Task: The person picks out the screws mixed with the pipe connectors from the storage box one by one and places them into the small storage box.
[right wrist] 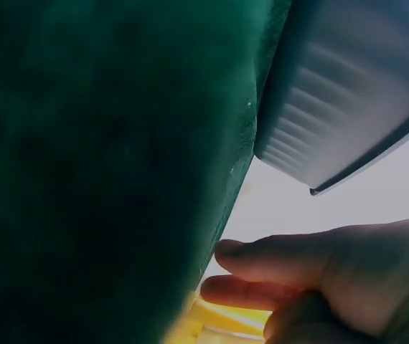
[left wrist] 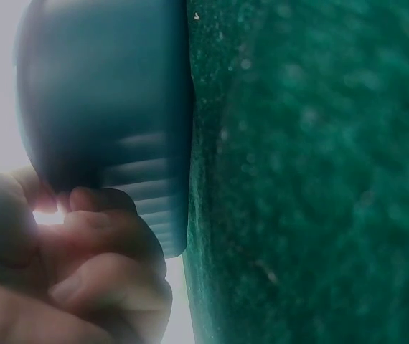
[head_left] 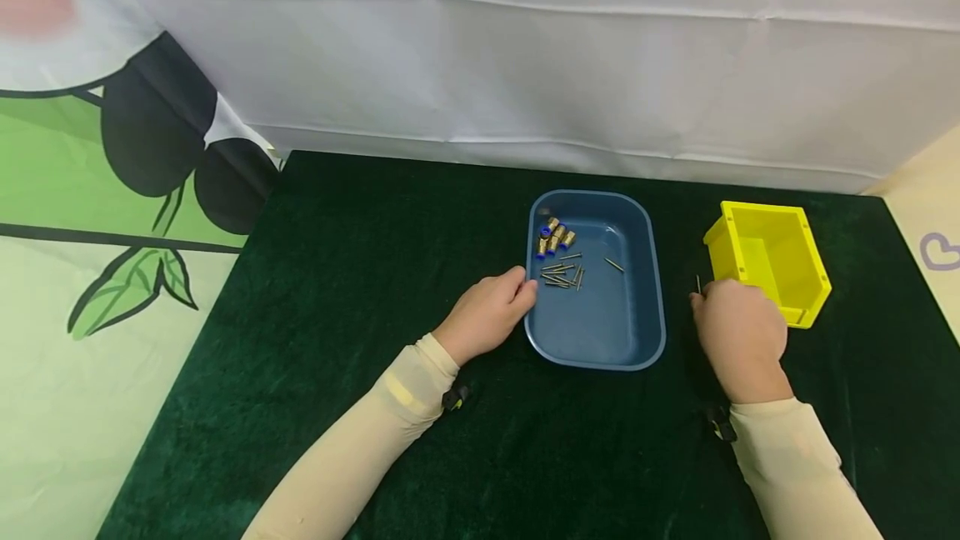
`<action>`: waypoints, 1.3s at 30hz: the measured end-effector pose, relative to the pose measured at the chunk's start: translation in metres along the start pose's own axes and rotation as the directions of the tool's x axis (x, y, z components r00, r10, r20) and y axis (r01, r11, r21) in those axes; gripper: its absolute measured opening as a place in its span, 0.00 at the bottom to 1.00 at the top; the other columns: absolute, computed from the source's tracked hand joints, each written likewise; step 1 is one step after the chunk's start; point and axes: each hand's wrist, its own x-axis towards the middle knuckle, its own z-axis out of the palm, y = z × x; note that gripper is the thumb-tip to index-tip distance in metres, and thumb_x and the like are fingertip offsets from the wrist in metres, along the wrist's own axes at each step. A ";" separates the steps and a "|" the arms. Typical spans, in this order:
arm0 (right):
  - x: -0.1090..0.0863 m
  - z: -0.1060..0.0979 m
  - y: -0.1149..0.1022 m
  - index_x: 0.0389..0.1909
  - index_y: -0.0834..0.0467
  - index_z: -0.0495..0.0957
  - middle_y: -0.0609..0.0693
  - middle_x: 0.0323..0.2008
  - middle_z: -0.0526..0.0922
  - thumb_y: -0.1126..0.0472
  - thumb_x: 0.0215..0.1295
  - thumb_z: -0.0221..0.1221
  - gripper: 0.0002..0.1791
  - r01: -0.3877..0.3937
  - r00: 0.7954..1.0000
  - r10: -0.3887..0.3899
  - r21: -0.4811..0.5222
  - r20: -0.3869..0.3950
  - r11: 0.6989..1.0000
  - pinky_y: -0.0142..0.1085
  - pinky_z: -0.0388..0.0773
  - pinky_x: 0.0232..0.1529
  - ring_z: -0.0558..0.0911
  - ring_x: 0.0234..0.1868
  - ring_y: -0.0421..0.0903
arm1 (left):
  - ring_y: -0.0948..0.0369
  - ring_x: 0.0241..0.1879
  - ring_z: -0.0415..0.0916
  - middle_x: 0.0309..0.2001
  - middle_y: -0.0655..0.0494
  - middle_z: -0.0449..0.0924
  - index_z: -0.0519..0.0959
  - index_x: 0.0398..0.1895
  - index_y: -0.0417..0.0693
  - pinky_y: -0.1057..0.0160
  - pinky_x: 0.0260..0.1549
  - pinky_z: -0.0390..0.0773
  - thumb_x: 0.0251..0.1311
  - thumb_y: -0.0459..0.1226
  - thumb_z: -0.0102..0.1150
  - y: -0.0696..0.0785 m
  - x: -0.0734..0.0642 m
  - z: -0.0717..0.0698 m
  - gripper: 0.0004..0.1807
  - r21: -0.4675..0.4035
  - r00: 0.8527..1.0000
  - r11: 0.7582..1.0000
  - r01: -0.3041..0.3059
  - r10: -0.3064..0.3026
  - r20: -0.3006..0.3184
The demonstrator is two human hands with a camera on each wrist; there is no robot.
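My left hand (head_left: 487, 311) grips the left rim of a blue plastic tray (head_left: 592, 350), thumb on top and curled fingers against the outer wall in the left wrist view. Inside the tray lie a loose pile of thin brass-coloured screws (head_left: 557, 275), a lone screw (head_left: 614, 265) to their right, and several brass fittings (head_left: 555, 237) with blue ends. My right hand (head_left: 738, 336) is low at the cloth, between the tray and a yellow bin (head_left: 767, 261). One thin screw (head_left: 698, 282) pokes out between its thumb and forefinger; the right wrist view hides it.
The yellow bin stands right beside the right hand, partly covered by it. Dark green cloth (head_left: 360, 232) covers the table. A white draped backdrop (head_left: 525, 65) rises behind the far edge, and a printed sheet (head_left: 112, 290) hangs at the left.
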 end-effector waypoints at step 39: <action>0.014 0.000 -0.001 0.31 0.70 0.78 0.60 0.22 0.81 0.64 0.66 0.60 0.11 0.054 0.997 -0.056 0.043 0.051 0.998 0.56 0.78 0.33 0.76 0.21 0.55 | 0.59 0.19 0.70 0.24 0.56 0.71 0.71 0.35 0.54 0.63 0.19 0.67 0.77 0.51 0.36 -0.002 0.001 0.002 0.17 0.021 1.000 1.000 -0.012 0.013 -0.019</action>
